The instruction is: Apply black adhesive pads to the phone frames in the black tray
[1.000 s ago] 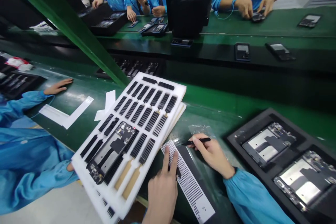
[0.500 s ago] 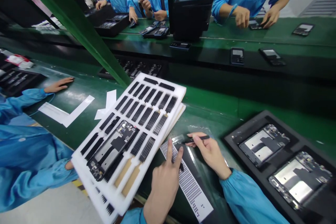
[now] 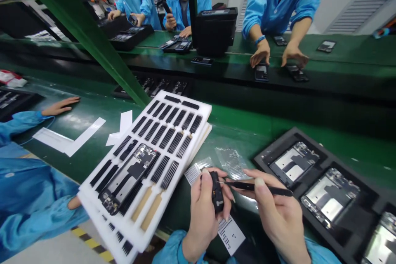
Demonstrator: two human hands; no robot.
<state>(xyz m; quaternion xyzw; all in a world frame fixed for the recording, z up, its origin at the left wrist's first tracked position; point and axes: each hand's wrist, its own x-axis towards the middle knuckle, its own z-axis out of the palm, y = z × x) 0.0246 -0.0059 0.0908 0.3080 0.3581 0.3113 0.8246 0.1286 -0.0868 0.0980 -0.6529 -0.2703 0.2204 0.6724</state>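
Note:
My left hand (image 3: pixel 202 210) is raised above the bench edge and pinches a small black strip-shaped part (image 3: pixel 217 192) upright between thumb and fingers. My right hand (image 3: pixel 276 214) grips black tweezers (image 3: pixel 256 187) whose tip touches that part near its top. Below the hands lies a white perforated sheet (image 3: pixel 230 233) of tiny pieces. Left of my hands sits a white foam tray (image 3: pixel 198 109) holding rows of black strips, with a phone frame (image 3: pixel 128 177) lying on it.
A black tray (image 3: pixel 309 148) with phone frames sits at right. Clear film pieces (image 3: pixel 232 159) lie on the green bench. A green slanted post (image 3: pixel 93 45) rises at left. A neighbour's hand (image 3: pixel 60 106) rests on the bench; people in blue coats work across the conveyor.
My left hand lifted off the perforated sheet and now holds a black part up. My right hand brought the tweezers to it. A person opposite reached down to phones on the belt.

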